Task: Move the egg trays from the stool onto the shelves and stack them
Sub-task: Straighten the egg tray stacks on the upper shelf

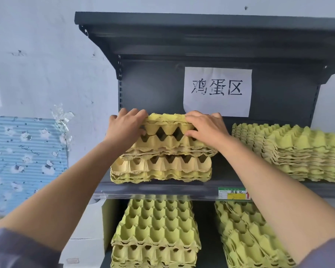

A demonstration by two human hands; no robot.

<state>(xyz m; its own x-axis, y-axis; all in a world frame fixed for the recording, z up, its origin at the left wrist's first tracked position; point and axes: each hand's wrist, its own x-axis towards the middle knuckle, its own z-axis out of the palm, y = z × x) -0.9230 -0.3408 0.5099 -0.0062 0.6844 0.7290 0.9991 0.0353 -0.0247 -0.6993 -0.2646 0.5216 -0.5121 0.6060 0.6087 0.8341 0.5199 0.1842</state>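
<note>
A stack of yellow pulp egg trays (161, 167) stands on the left part of the dark shelf (162, 188). Its top trays (167, 130) sit slightly askew on the lower ones. My left hand (127, 125) grips the left end of the top trays, fingers curled over the upper edge. My right hand (205, 125) grips their right end, fingers over the top and thumb on the front. The stool is out of view.
A neater egg tray pile (298, 151) fills the shelf's right side. Two more piles (155, 231) (249, 236) sit on the shelf below. A white paper sign (218, 91) hangs on the back panel. A price tag (233, 193) marks the shelf edge. A blue patterned board (25, 157) leans at left.
</note>
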